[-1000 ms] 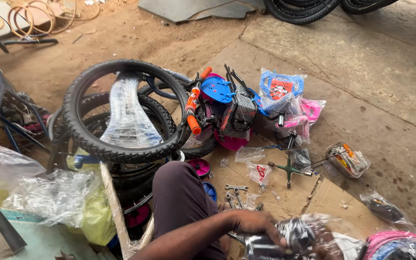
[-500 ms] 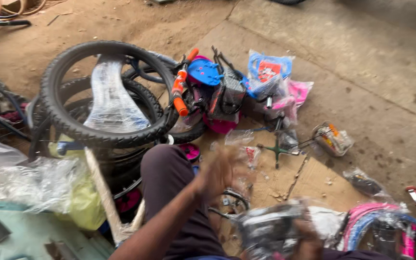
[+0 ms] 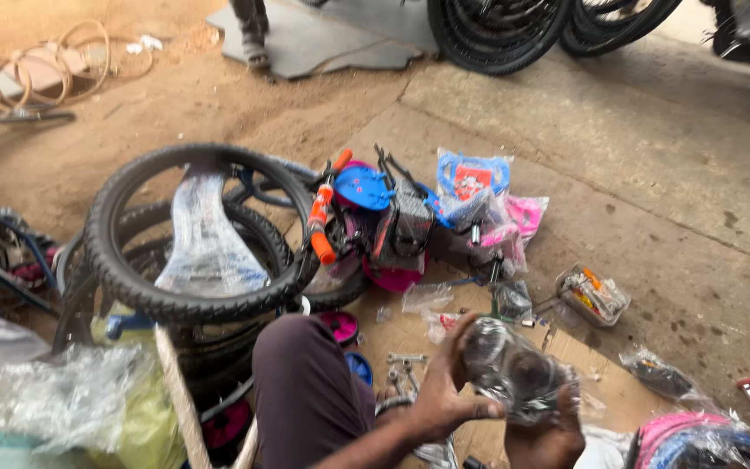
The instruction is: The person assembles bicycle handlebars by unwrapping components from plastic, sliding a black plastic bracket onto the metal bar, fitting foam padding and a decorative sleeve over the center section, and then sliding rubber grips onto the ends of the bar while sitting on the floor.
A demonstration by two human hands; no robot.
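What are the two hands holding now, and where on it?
A dark part wrapped in clear crinkled plastic: left hand on its left side, right hand underneath.

Soft even daylight, faint shadows; slight motion blur throughout; glare on plastic wrap [image 3: 514, 369].

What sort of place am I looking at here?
Probably a bicycle repair or assembly yard, outdoors on dirt and concrete: stacked black rubber tyres, spanners on flattened brown cardboard, and both hands holding a clear plastic-wrapped part.
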